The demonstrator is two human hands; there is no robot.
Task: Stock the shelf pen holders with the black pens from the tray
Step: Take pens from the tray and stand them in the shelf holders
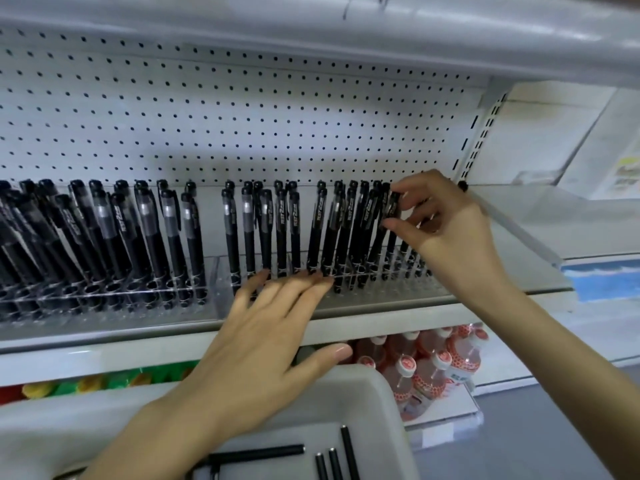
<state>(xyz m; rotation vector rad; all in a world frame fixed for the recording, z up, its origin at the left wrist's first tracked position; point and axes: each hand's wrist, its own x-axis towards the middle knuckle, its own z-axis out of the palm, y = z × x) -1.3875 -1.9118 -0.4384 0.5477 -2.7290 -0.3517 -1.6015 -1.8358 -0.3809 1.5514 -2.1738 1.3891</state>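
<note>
Thumb and fingertips [391,224] of right hand [440,233] pinch the cap end of one black plastic pen [393,204], upright at the right end of the clear plastic pen holder [221,278]. Packed pens sit just left of it; white metal shelf [540,271] lies bare to the right. Fingers [322,277] of left hand [263,337] are straight and spread, tips touching the holder's front edge, gripping nothing. White pegboard [242,116] stands open above the caps. Below the left wrist is the grey plastic tray [377,386] with loose black pens [258,453], rim near the shelf lip. Pink bottles [433,365] are under the right forearm.
</note>
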